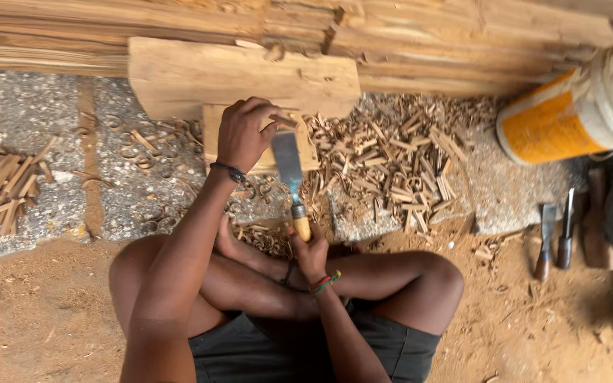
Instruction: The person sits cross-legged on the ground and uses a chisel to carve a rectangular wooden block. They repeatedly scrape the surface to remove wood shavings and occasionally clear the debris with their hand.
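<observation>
Chisel on a small wood block

Head view: my left hand (244, 133) reaches forward on a nearly straight arm, a dark band at the wrist, fingers curled down over the top of a small wood block (211, 135) and pressing it in place. My right hand (310, 254) sits lower and closer to my body, wrist banded in bright colours, fingers wrapped tight around the yellowish handle of a broad chisel (289, 170). Its flat metal blade points away from me and lies against the block's face, just beside my left fingers. I sit cross-legged, knees spread, in dark shorts.

The block rests on speckled concrete ground (30, 113), touching a larger plank (243, 74) that stands against stacked timber. Wood chips (391, 163) lie thick to the right of the block, with a smaller heap of splinters (1, 184) well off to the left. Nearer me the ground turns to sandy sawdust. A yellow and white bucket (576, 113) lies tilted at the right, and two spare chisels (556, 237) rest on the sawdust below it.
</observation>
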